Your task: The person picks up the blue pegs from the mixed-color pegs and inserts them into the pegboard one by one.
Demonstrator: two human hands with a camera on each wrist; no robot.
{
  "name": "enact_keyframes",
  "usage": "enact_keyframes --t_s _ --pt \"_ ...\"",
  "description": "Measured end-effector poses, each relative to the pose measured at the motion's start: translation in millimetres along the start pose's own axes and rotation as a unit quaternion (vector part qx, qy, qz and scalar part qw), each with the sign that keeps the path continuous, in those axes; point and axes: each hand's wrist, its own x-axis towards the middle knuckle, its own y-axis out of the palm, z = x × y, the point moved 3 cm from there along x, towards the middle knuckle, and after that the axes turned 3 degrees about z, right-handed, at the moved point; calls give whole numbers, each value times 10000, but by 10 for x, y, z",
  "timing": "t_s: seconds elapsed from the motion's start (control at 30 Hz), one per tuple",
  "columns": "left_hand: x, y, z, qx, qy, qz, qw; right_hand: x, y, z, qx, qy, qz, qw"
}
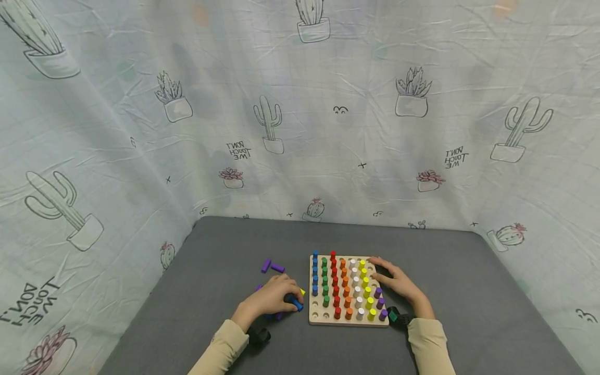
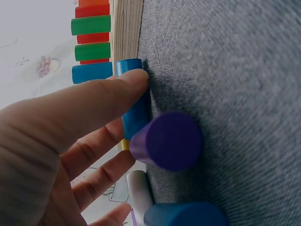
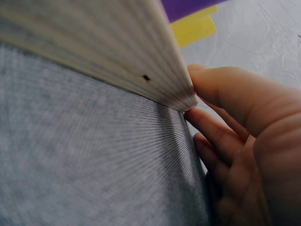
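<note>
My left hand (image 1: pixel 271 298) pinches a blue peg (image 1: pixel 297 304) between thumb and fingers, just left of the wooden pegboard (image 1: pixel 321 322). In the left wrist view, the thumb lies over this blue peg (image 2: pixel 135 117), close to the table, and a purple peg (image 2: pixel 173 141) stands out in front. At the board's far right, my right hand (image 1: pixel 402 285) holds the edge; the right wrist view shows thumb and fingertips against the board's corner (image 3: pixel 174 89). Upright pegs fill colour columns: blue, green, red, orange, white, yellow and purple. Bare holes show at the near left corner.
Two loose purple pegs (image 1: pixel 272 266) lie beyond my left hand on the grey table (image 1: pixel 469 312). A yellow piece (image 1: pixel 302 292) shows beside the fingers. More loose pegs, including a blue one (image 2: pixel 188 215) and a white one (image 2: pixel 139 193), lie around that hand. A patterned curtain (image 1: pixel 347 135) surrounds the table.
</note>
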Motion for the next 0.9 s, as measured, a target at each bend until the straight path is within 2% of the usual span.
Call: enact_keyframes --t_s 0.4,0.9 --pt "21 -19 2 -357 98 -62 9993 4 5 -14 62 -62 45 10000" --pt "49 -66 -30 -528 228 -216 9981 7 -5 -11 1 -76 32 10000"
